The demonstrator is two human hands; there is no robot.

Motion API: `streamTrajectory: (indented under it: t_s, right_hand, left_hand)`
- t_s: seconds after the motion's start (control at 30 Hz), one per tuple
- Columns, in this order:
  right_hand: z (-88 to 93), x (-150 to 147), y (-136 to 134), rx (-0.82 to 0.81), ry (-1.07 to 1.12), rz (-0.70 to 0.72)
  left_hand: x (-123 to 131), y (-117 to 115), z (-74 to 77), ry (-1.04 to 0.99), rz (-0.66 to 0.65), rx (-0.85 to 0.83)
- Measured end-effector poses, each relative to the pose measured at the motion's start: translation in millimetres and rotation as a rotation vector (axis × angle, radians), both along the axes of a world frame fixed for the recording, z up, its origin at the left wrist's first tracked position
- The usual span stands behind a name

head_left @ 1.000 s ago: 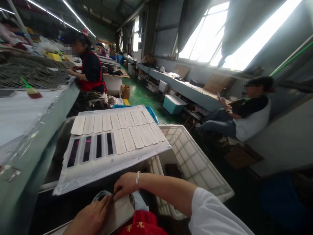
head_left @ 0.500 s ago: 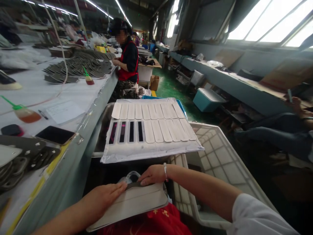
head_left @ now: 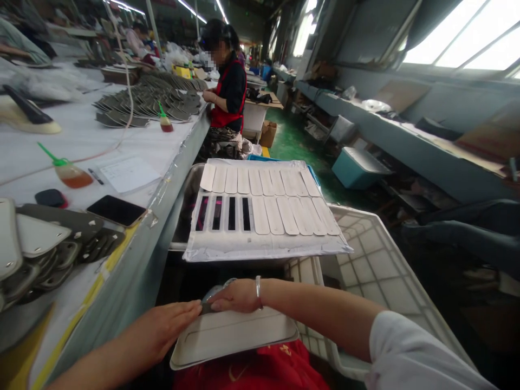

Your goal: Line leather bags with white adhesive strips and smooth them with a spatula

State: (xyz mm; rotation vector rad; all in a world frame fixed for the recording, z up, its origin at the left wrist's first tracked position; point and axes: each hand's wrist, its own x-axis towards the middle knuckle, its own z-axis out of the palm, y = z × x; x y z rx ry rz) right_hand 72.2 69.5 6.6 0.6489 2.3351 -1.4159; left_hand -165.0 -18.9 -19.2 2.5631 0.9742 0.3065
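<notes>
A pale panel point(head_left: 238, 335) lies tilted over the red cloth point(head_left: 260, 371) at the person's lap. The left hand point(head_left: 175, 318), reaching in from lower left, lies open, fingers straight and together at the panel's far left edge. The right hand point(head_left: 234, 296) bends over the far edge, forearm angled in from the right, bracelet point(head_left: 258, 292) at the wrist; whether it grips cannot be told. Beyond stands a white-covered board point(head_left: 264, 249).

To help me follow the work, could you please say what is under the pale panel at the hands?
Below the near edge of the pale panel, red cloth shows; what lies directly beneath is covered.
</notes>
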Motion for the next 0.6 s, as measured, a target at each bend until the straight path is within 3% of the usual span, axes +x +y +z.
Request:
streamTrajectory:
  t_s: [0.1, 0.2, 0.4, 0.6]
  right_hand:
    - [-6.1, -20, -2, 0.053, 0.025, 0.032]
    - [-3.4, -17, -2, 0.131, 0.033, 0.025]
    - [8.2, 61, 4, 0.181, -0.039, -0.047]
    - [20.5, 113, -17, 0.35, 0.021, -0.284]
  left_hand:
    - [5, -8, 2.1, 0.112, 0.01, 0.04]
    - [16, -13, 6.7, 0.225, 0.051, 0.04]
    - [25, -15, 11.2, 0.335, 0.059, 0.059]
    - [37, -19, 6.2, 0.263, 0.121, 0.145]
